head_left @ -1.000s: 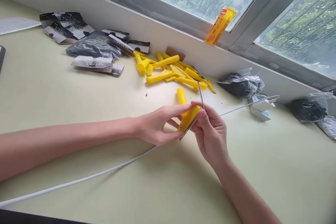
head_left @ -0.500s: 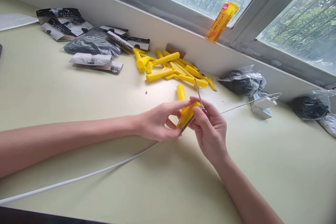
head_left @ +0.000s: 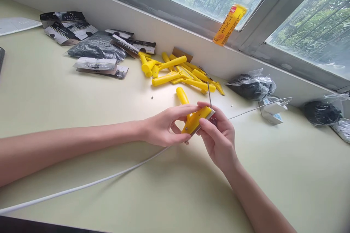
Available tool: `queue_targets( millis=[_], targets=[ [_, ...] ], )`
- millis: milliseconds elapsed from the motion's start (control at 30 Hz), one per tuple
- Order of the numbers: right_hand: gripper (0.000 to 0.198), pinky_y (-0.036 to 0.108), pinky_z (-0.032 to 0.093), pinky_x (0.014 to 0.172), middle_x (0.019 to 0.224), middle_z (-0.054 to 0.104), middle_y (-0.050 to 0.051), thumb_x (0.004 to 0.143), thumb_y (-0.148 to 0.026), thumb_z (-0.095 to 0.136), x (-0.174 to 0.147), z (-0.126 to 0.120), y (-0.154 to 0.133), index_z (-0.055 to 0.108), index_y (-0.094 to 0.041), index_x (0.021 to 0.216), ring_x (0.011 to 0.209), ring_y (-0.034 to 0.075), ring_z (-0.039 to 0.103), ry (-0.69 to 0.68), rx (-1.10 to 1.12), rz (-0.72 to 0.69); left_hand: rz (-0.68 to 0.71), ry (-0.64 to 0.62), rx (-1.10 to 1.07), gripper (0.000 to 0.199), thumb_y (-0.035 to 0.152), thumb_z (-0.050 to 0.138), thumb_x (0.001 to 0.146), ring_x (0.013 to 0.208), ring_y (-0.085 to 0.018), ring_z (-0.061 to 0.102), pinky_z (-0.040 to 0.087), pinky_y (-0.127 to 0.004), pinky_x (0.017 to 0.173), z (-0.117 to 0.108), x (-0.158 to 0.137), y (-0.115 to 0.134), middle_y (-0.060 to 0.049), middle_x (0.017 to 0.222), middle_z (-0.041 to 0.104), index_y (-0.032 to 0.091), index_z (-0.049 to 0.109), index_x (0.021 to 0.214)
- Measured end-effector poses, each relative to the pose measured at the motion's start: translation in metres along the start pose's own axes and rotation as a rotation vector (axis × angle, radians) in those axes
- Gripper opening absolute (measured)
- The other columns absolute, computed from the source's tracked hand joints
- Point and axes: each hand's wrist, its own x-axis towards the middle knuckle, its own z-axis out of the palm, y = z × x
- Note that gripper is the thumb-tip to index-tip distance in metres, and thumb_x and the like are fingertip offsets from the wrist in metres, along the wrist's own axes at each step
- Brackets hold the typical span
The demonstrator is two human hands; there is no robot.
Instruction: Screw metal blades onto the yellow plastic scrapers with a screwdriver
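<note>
A yellow scraper [head_left: 196, 119] with a metal edge is held over the table, its round handle pointing up and away. My left hand [head_left: 169, 125] grips the scraper head between thumb and fingers from the left side. On the right, my right hand [head_left: 218, 134] presses its thumb on the scraper's face near the metal edge. The same hand holds a screwdriver [head_left: 209, 94], whose thin shaft sticks up past the fingers; its dark red handle is mostly hidden in the palm. A small screw shows in the scraper's lower end.
Several yellow scrapers [head_left: 177, 74] lie in a heap near the wall. Black packaging cards [head_left: 65, 25] and a bagged dark item [head_left: 95, 47] are at left. A white cable [head_left: 109, 179] crosses under my hands. A small screw [head_left: 152, 97] lies nearby; a bottle [head_left: 231, 22] stands on the sill.
The scraper has turned in my hands, so its handle leans further left and more of its face shows. My right thumb has shifted onto that face, and the screwdriver shaft has moved slightly right.
</note>
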Motion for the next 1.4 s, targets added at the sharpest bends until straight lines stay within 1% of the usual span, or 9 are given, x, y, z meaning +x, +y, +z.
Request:
queue_targets(
  millis=[100, 200, 300, 600, 667, 833, 967, 1167, 1400],
  targets=[
    [0.035, 0.026, 0.053, 0.067, 0.089, 0.060, 0.002, 0.090, -0.034, 0.070, -0.001, 0.002, -0.003, 0.065, -0.028, 0.124, 0.074, 0.012, 0.058, 0.012, 0.058, 0.001, 0.043, -0.051, 0.108, 0.094, 0.015, 0.073, 0.084, 0.135, -0.032, 0.055, 0.065, -0.029, 0.082, -0.002, -0.001, 0.003, -0.015, 0.170, 0.020, 0.039, 0.027, 0.163],
    [0.033, 0.024, 0.050, 0.064, 0.084, 0.057, 0.001, 0.086, -0.033, 0.073, -0.003, 0.002, -0.007, 0.067, -0.026, 0.118, 0.069, 0.010, 0.054, 0.059, 0.120, -0.005, 0.095, -0.098, 0.237, 0.105, 0.017, 0.076, 0.084, 0.150, -0.035, 0.037, 0.062, -0.033, 0.095, -0.002, 0.000, 0.006, -0.014, 0.171, 0.015, 0.039, 0.014, 0.166],
    [0.032, 0.023, 0.047, 0.060, 0.082, 0.056, 0.001, 0.085, -0.032, 0.073, -0.005, 0.003, -0.011, 0.068, -0.025, 0.116, 0.065, 0.009, 0.050, 0.060, 0.172, 0.000, 0.170, -0.104, 0.335, 0.104, 0.012, 0.069, 0.087, 0.149, -0.034, 0.039, 0.060, -0.033, 0.096, -0.001, 0.001, 0.004, -0.014, 0.172, 0.013, 0.038, 0.008, 0.167],
    [0.037, 0.023, 0.036, 0.062, 0.065, 0.026, -0.003, 0.104, -0.039, 0.050, -0.012, 0.009, -0.016, 0.067, -0.023, 0.132, 0.061, 0.007, 0.030, -0.089, 0.165, -0.108, 0.223, -0.009, 0.491, 0.072, 0.012, 0.053, 0.095, 0.133, -0.028, 0.055, 0.051, -0.041, 0.107, -0.005, -0.007, 0.005, -0.018, 0.150, 0.048, 0.029, 0.029, 0.161],
    [0.039, 0.025, 0.036, 0.065, 0.067, 0.030, -0.002, 0.107, -0.039, 0.043, -0.013, 0.008, -0.009, 0.064, -0.023, 0.136, 0.064, 0.008, 0.034, -0.075, 0.097, -0.195, 0.187, 0.029, 0.465, 0.064, 0.015, 0.051, 0.098, 0.126, -0.026, 0.056, 0.051, -0.041, 0.105, -0.007, -0.010, 0.004, -0.017, 0.147, 0.048, 0.028, 0.034, 0.158],
    [0.027, 0.022, 0.037, 0.062, 0.072, 0.043, 0.000, 0.108, -0.037, 0.044, -0.006, 0.001, 0.015, 0.065, -0.021, 0.116, 0.067, 0.008, 0.043, 0.120, -0.215, -0.297, 0.112, 0.387, 0.296, 0.031, 0.030, 0.035, 0.109, 0.074, -0.012, 0.053, 0.052, -0.032, 0.078, -0.009, -0.009, -0.007, -0.010, 0.123, 0.059, 0.026, 0.048, 0.137],
    [0.020, 0.020, 0.028, 0.053, 0.066, 0.037, -0.004, 0.107, -0.025, 0.043, -0.002, -0.006, 0.017, 0.061, -0.018, 0.102, 0.057, 0.005, 0.033, 0.059, -0.487, -0.437, 0.030, 0.555, 0.126, 0.028, 0.037, 0.031, 0.111, 0.063, -0.008, 0.051, 0.048, -0.029, 0.064, -0.009, -0.001, -0.006, -0.009, 0.119, 0.060, 0.023, 0.050, 0.126],
    [0.018, 0.016, 0.033, 0.056, 0.078, 0.058, -0.002, 0.098, -0.006, 0.053, -0.002, 0.001, 0.012, 0.063, -0.017, 0.109, 0.062, 0.003, 0.039, -0.048, -0.675, -0.745, -0.069, 0.594, -0.011, 0.029, 0.042, 0.037, 0.110, 0.055, -0.008, 0.054, 0.046, -0.027, 0.053, -0.010, 0.004, 0.001, -0.009, 0.107, 0.065, 0.018, 0.048, 0.121],
    [0.026, 0.018, 0.033, 0.057, 0.073, 0.057, -0.003, 0.095, -0.004, 0.058, -0.010, 0.015, 0.004, 0.066, -0.016, 0.116, 0.059, 0.003, 0.036, 0.007, -0.666, -0.812, -0.050, 0.518, 0.064, 0.019, 0.035, 0.044, 0.108, 0.059, -0.006, 0.056, 0.049, -0.027, 0.058, -0.007, 0.001, -0.002, -0.007, 0.114, 0.063, 0.021, 0.046, 0.121]
  ],
)
